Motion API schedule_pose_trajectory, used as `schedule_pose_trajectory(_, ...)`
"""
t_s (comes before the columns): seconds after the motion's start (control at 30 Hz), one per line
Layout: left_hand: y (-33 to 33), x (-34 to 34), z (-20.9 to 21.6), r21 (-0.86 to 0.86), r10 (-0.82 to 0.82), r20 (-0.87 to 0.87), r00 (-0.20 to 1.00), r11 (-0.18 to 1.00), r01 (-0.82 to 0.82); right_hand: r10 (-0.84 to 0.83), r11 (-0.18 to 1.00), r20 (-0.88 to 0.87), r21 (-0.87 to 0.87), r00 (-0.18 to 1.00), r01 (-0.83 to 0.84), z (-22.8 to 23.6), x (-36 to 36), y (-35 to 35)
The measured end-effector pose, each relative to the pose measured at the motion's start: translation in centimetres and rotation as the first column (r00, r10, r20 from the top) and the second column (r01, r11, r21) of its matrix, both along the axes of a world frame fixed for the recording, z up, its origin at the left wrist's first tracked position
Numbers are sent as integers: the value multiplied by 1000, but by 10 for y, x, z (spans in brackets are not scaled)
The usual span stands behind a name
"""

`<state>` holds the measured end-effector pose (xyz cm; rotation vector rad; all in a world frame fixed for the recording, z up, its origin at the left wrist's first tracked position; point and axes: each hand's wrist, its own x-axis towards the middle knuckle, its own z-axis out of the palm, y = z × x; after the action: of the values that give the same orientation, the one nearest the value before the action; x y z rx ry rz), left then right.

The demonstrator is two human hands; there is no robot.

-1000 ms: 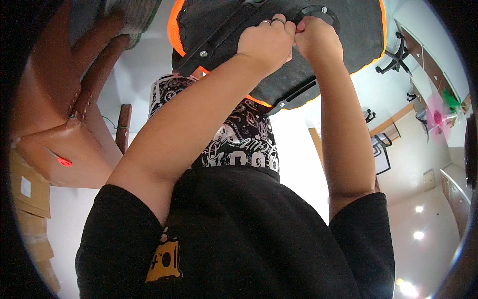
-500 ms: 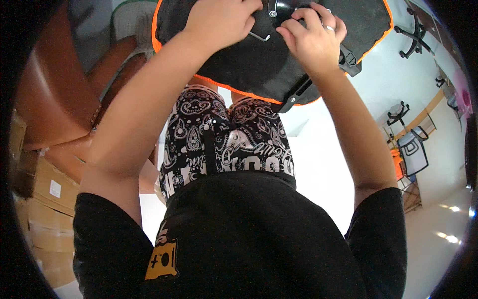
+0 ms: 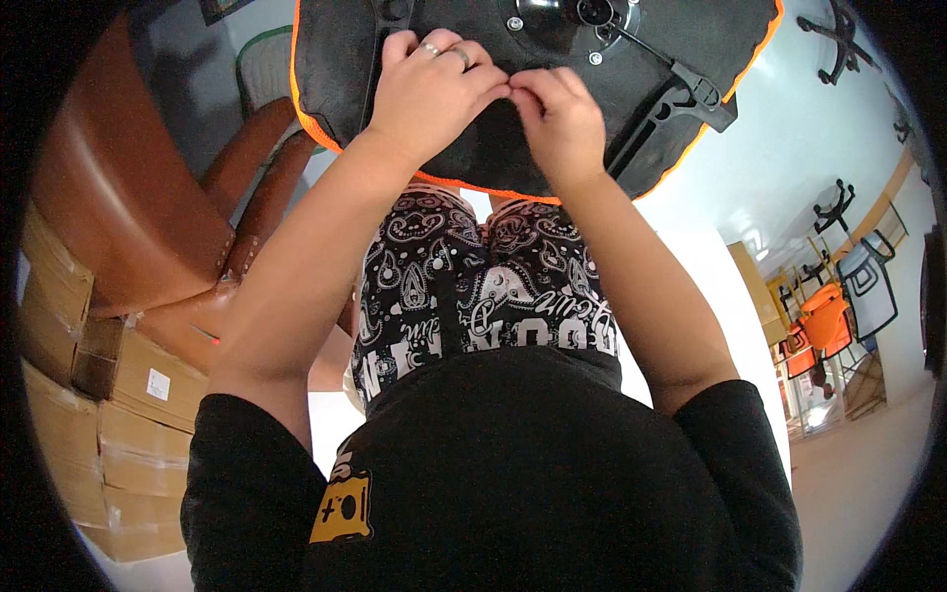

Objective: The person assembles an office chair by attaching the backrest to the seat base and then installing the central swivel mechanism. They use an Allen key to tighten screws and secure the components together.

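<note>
An upturned chair seat [image 3: 464, 148], black underneath with an orange edge, lies at the top of the view. On it sits a black metal mechanism plate [image 3: 541, 22], where silver bolts [image 3: 596, 58] show. My left hand [image 3: 434, 94] and my right hand [image 3: 562, 123] meet fingertip to fingertip just below the plate. Both are closed in a pinch; anything between the fingers is too hidden to make out. A thin lever with a black paddle handle [image 3: 702, 91] runs out rightward from the plate. One black armrest bracket [image 3: 643, 123] lies right of my right hand.
Brown leather-like seating [image 3: 128, 197] stands on the left, above stacked cardboard boxes [image 3: 148, 424]. At the right are a chair base with casters [image 3: 838, 44], a grey-framed chair part [image 3: 868, 286] and an orange chair [image 3: 825, 321].
My right hand has left the plate and come down to my left hand, which has also lowered. The bent hex key that stuck out from my left hand no longer shows.
</note>
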<state>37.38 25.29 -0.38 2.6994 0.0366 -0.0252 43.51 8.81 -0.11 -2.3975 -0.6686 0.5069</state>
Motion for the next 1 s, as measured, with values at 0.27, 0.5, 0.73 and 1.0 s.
schedule_pose_trajectory(0.27,-10,10,4,-332,400,-358,844,790,-516,-172,951,-149,232,974,204,-9,19,18)
schedule_pose_trajectory(0.5,-33,14,2,-611,602,-582,547,120,-783,-360,904,-344,101,867,416,11,26,45)
schedule_pose_trajectory(0.73,-40,15,5,-590,654,-623,429,-33,-807,-213,940,-153,236,965,245,3,29,43)
schedule_pose_trajectory(1.0,-29,16,5,-575,581,-670,462,-11,-818,-182,960,-115,194,977,202,3,32,48)
